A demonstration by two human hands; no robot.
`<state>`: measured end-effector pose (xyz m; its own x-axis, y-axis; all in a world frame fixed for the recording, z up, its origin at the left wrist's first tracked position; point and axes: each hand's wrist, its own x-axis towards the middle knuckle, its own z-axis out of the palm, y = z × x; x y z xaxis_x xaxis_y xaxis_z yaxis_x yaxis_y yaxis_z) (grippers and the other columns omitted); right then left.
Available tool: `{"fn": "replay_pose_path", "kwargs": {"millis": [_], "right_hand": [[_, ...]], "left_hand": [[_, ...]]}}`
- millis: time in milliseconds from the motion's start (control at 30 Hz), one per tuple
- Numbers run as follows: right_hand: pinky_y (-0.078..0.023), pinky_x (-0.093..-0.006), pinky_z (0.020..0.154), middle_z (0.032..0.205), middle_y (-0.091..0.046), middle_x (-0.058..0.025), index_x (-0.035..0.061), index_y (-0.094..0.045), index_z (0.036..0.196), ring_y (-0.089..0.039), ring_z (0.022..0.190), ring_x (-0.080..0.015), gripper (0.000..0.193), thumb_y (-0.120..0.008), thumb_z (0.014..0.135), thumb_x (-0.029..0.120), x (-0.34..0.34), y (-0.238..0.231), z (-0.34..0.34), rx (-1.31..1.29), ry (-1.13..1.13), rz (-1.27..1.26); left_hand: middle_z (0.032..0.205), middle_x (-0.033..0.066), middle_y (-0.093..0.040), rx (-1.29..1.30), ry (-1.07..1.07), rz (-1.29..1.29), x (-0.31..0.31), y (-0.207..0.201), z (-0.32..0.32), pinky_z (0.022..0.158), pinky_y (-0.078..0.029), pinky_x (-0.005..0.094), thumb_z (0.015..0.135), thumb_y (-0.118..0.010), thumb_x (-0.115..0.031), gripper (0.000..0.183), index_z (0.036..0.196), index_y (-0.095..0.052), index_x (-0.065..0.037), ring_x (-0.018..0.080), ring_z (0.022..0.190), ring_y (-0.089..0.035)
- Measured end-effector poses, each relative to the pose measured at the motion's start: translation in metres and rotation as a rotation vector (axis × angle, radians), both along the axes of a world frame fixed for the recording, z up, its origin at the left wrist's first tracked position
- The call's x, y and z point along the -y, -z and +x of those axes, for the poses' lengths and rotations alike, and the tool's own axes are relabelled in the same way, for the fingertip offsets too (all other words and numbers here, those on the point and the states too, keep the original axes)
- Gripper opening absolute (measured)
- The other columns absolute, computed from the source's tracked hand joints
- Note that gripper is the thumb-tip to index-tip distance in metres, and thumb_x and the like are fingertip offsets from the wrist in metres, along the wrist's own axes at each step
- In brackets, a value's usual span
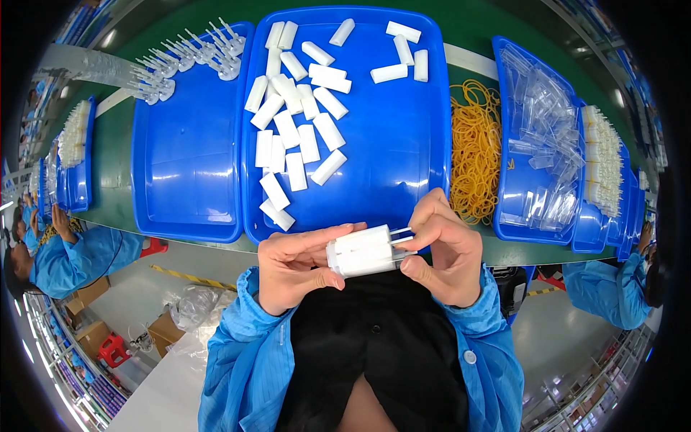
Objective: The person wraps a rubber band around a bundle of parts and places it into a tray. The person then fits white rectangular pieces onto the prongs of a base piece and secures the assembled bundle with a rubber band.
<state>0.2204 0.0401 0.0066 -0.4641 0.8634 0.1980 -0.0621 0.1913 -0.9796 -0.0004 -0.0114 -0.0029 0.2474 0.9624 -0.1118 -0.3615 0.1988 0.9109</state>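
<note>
Your left hand [291, 272] holds the white bundle [363, 253] by its left end, thumb and fingers closed on it, in front of you, near the blue tray [389, 144] in which white blocks [307, 143] lie. Your right hand [452, 253] has its thumb and forefinger slightly apart at the thin prongs [401, 240]; whether they pinch, I cannot tell.

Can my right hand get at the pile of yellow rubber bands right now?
Probably yes: the yellow rubber bands lie uncovered just beyond the right hand, with nothing visible blocking the way, though that hand is busy at the white parts.
</note>
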Motion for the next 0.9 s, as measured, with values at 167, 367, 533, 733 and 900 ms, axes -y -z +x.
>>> {"fn": "replay_pose_path", "kwargs": {"millis": [167, 367, 533, 733, 900], "right_hand": [[-0.033, -0.0284, 0.068, 0.079, -0.050, -0.0061, 0.0047, -0.059, 0.077, -0.041, 0.076, -0.0177, 0.021, -0.078, 0.068, 0.007, 0.003, 0.002, -0.003, -0.045, 0.011, -0.027], [-0.033, -0.0289, 0.069, 0.079, -0.050, -0.0067, 0.0040, -0.057, 0.076, -0.041, 0.076, -0.0182, 0.020, -0.076, 0.071, 0.008, 0.002, 0.003, -0.003, -0.034, 0.040, -0.012], [-0.033, -0.0291, 0.069, 0.080, -0.050, -0.0070, 0.0040, -0.056, 0.075, -0.041, 0.076, -0.0181, 0.019, -0.075, 0.072, 0.008, 0.003, 0.005, -0.003, -0.053, 0.030, -0.040], [-0.033, -0.0290, 0.069, 0.078, -0.051, -0.0076, 0.0039, -0.055, 0.075, -0.041, 0.076, -0.0180, 0.019, -0.073, 0.074, 0.007, 0.005, 0.009, -0.003, -0.074, 0.025, -0.065], [-0.033, -0.0288, 0.068, 0.078, -0.052, -0.0078, 0.0038, -0.054, 0.075, -0.042, 0.076, -0.0181, 0.018, -0.072, 0.075, 0.007, 0.005, 0.011, -0.004, -0.082, 0.038, -0.067]], "left_hand": [[0.118, 0.0242, -0.055, 0.010, -0.023, -0.009, -0.002, 0.000, 0.003, 0.091, -0.049, 0.0383, 0.068, -0.074, 0.004, 0.056, 0.120, -0.052, 0.006, 0.0310, 0.107, -0.057], [0.117, 0.0237, -0.056, 0.055, -0.012, -0.021, 0.000, 0.002, 0.003, 0.092, -0.048, 0.0390, 0.069, -0.074, 0.001, 0.056, 0.120, -0.052, 0.005, 0.0307, 0.107, -0.057], [0.117, 0.0226, -0.056, 0.035, 0.004, -0.010, 0.000, 0.001, 0.004, 0.092, -0.048, 0.0393, 0.068, -0.075, 0.001, 0.056, 0.120, -0.053, 0.005, 0.0305, 0.107, -0.057], [0.117, 0.0221, -0.057, 0.017, -0.004, -0.019, 0.001, 0.001, 0.004, 0.091, -0.049, 0.0389, 0.068, -0.074, 0.002, 0.055, 0.119, -0.053, 0.004, 0.0304, 0.106, -0.058], [0.118, 0.0222, -0.056, 0.008, 0.002, 0.005, -0.001, 0.001, 0.005, 0.091, -0.049, 0.0383, 0.068, -0.075, 0.002, 0.056, 0.119, -0.053, 0.005, 0.0303, 0.106, -0.058]]}}
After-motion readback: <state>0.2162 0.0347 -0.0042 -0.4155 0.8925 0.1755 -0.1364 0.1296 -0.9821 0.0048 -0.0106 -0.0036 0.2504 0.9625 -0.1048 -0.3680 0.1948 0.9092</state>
